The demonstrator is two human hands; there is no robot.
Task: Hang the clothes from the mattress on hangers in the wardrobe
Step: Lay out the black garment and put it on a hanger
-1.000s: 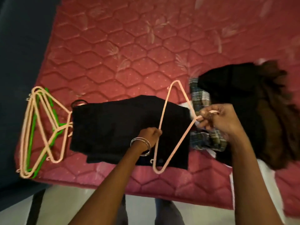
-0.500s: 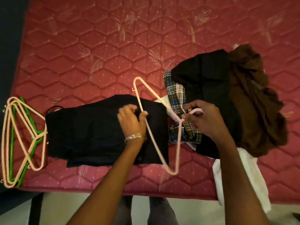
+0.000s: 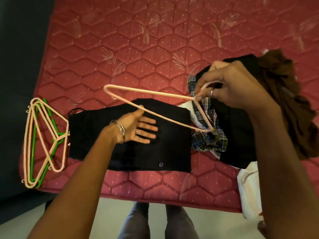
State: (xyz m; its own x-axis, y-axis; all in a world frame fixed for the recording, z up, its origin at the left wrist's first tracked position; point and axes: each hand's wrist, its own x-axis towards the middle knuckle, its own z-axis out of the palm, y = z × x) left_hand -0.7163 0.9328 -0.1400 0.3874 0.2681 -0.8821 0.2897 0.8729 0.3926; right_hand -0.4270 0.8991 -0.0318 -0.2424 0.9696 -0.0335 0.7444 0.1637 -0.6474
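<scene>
Peach plastic hanger [image 3: 151,107], held above the mattress [image 3: 155,49]: the right hand [image 3: 229,85] grips it at the hook end, fingers [image 3: 205,87] curled round the neck, a ring on one. From there the hanger's triangle reaches leftward, its far corner over bare mattress and its lower bar crossing above the black garment [image 3: 172,147].

Left hand [image 3: 138,129]: palm up, fingers straight and slightly spread, holding nothing; it hovers over the black garment, directly under the hanger's lower bar, thumb tip close to the bar. Contact cannot be told. Bangles at the wrist.

Black garment: folded flat near the mattress's front edge, a small snap showing near its lower hem.

Plaid garment [image 3: 208,138]: crumpled just right of the black one, beneath the right hand.

Dark clothes pile [image 3: 241,135] and brown garment [image 3: 284,100]: further right, partly behind the right forearm.

White garment [image 3: 250,195]: hanging over the front edge at right.

Spare hangers [image 3: 43,140]: peach and green, stacked at the mattress's left edge, touching the black garment's left side.
</scene>
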